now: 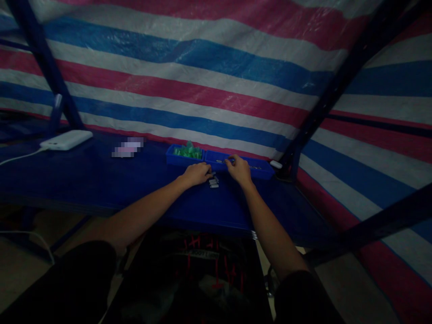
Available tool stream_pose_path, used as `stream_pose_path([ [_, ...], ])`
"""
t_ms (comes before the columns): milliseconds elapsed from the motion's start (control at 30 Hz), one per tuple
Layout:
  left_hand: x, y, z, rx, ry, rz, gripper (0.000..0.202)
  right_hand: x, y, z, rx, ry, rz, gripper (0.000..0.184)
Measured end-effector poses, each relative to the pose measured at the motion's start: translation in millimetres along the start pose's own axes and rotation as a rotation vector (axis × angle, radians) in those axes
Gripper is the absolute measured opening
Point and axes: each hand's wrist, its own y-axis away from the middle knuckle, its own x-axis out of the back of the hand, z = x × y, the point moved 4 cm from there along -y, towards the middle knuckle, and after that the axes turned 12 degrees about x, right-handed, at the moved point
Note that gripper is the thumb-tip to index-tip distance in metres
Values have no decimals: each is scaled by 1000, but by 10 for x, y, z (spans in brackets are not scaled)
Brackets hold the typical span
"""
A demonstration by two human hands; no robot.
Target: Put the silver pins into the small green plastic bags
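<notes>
Left grip (198, 173): curled, hold unclear, just left of silver pieces (213, 183), nearer | Right grip (239, 169): curled, hold unclear, right of pieces | pieces: long axes mostly sideways

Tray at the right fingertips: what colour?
Blue tray; it shows best in the head view.

Blue trays (184, 161) ahead, room leftward
</notes>
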Motion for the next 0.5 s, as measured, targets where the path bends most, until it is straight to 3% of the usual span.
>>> stream_pose_path([
  [167,-43,-66,-59,61,131,-25,19,-96,0,-138,153,-101,-89,29],
  [300,40,-113,-68,107,325,3,25,-143,28,-215,213,-152,-181,28],
  [500,90,-114,-14,158,537,9,34,-103,39,-283,274,-209,-175,22],
])
